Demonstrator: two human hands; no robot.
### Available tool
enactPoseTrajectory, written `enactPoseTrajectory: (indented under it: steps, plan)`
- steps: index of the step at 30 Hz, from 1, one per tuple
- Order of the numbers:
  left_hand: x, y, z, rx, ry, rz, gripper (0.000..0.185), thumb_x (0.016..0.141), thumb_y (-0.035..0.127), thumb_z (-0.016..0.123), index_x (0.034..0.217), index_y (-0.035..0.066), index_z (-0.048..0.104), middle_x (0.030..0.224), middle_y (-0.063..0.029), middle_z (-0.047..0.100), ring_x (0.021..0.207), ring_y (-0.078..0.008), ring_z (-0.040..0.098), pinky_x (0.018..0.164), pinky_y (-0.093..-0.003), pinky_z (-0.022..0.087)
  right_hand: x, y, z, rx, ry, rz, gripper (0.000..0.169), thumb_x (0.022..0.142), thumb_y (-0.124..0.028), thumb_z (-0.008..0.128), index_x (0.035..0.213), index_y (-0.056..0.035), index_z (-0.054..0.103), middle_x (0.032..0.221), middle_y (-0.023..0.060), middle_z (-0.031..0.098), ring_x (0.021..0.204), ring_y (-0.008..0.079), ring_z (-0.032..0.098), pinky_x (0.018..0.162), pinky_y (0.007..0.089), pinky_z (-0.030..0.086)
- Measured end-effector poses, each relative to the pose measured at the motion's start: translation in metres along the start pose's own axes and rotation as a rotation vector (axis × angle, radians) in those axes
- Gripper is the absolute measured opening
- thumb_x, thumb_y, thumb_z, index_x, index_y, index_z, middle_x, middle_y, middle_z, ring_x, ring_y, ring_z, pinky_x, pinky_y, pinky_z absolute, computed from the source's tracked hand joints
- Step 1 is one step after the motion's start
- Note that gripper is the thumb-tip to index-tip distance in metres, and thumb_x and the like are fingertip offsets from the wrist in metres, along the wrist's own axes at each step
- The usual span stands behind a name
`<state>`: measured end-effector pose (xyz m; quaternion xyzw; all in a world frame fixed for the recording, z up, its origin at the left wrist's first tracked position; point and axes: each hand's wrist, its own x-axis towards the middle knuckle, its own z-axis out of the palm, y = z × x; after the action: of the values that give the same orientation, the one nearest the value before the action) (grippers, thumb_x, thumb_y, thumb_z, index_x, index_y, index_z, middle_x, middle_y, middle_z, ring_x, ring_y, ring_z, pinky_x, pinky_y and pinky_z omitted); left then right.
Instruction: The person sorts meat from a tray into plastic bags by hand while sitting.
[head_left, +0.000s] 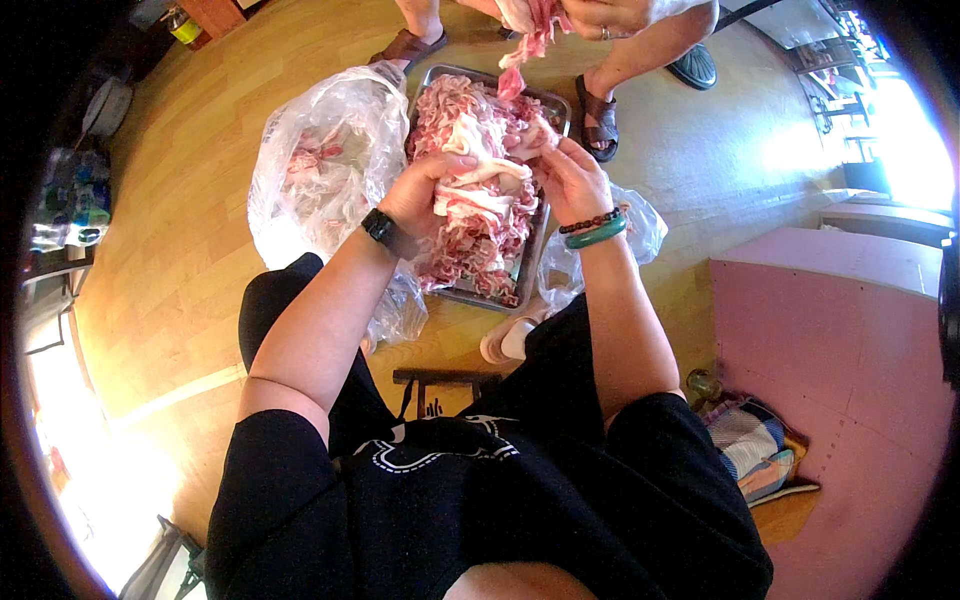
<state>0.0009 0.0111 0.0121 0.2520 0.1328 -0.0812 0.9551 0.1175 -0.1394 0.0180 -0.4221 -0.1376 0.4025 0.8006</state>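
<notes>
A rectangular metal tray (531, 279) on the floor is heaped with thin raw meat slices (450, 97). Above the heap, my left hand (420, 193) holds a bunch of pale, fatty meat slices (480, 161), its thumb across the top. My right hand (577, 176) pinches the end of a meat slice (534, 141) at the right of the heap. A dark watch is on my left wrist; a beaded bracelet and a green bangle are on my right. Left of the tray lies a clear plastic bag (281, 217) with some meat inside.
Across the tray, another person's hands (611, 19) hold meat strips above its far edge, with sandalled feet (598, 120) close by. A second plastic bag (645, 225) lies right of the tray. A pink panelled box (795, 315) stands at the right, a small dark stool (442, 375) below me.
</notes>
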Motion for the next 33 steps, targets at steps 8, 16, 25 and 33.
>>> enactPoseTrajectory:
  steps: [8, 16, 25, 33]
  plan:
    - [0.005, -0.002, -0.006, -0.002, -0.029, -0.031, 0.029, 0.075, 0.016, 0.051, 0.096, -0.004, 0.051, 0.083, -0.0119, 0.059, 0.073, -0.0197, 0.06, 0.067, -0.031, 0.05, 0.005, 0.003, -0.02, 0.188, 0.047, 0.013, 0.026, 0.086, -0.014, 0.041, 0.105, 0.0021, 0.047, 0.103, 0.0138, 0.053, 0.098, 0.0252, 0.05, 0.088, 0.0376, 0.038]
    - [0.009, -0.005, -0.01, 0.029, -0.038, -0.008, 0.028, 0.076, 0.016, 0.051, 0.096, -0.005, 0.051, 0.083, -0.0119, 0.059, 0.073, -0.0195, 0.06, 0.067, -0.0293, 0.049, 0.003, 0.0, -0.018, 0.122, 0.028, 0.099, 0.02, 0.084, -0.01, 0.044, 0.097, 0.0038, 0.049, 0.1, 0.0179, 0.053, 0.092, 0.0274, 0.053, 0.083, 0.0393, 0.041]
    - [0.007, -0.007, -0.007, 0.168, -0.026, 0.024, 0.024, 0.077, 0.014, 0.052, 0.094, -0.003, 0.052, 0.084, -0.0097, 0.058, 0.073, -0.0169, 0.058, 0.067, -0.0286, 0.049, 0.002, 0.004, -0.025, 0.082, 0.063, 0.131, 0.019, 0.083, -0.003, 0.038, 0.098, 0.0066, 0.046, 0.099, 0.0188, 0.053, 0.092, 0.0284, 0.054, 0.08, 0.0375, 0.044]
    - [0.011, -0.009, -0.01, 0.261, -0.029, 0.059, 0.037, 0.075, 0.011, 0.05, 0.11, 0.0, 0.042, 0.097, -0.011, 0.054, 0.083, -0.0173, 0.057, 0.073, -0.0294, 0.047, 0.001, 0.002, -0.02, -0.16, 0.119, 0.094, 0.015, 0.081, -0.006, 0.045, 0.09, 0.0043, 0.05, 0.089, 0.0131, 0.056, 0.082, 0.0217, 0.057, 0.071, 0.0321, 0.048]
